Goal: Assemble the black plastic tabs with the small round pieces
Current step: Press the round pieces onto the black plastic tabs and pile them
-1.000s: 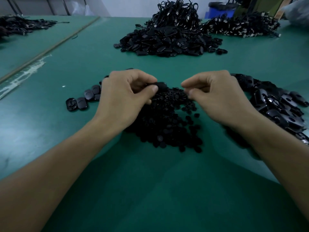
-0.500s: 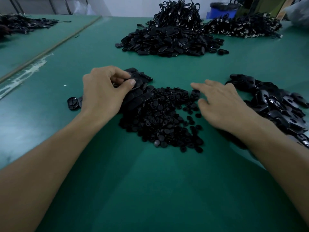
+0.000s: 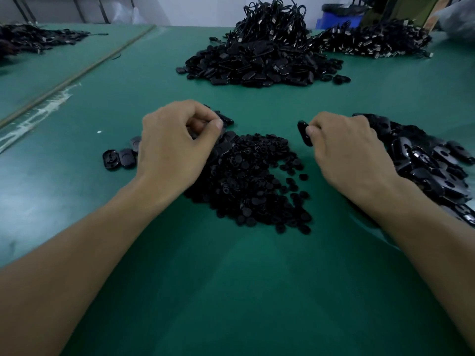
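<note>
Bench, near centre: pile of small round pieces. To its left, row of tabs; to its right, pile of tabs. Right hand between the two piles, pinching a single tab. Behind, well apart: large heap of tabs, with heap of cords at its back.

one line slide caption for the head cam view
Right hand pinches a black tab beside the pile of round pieces; left hand curls over a row of tabs.
</note>
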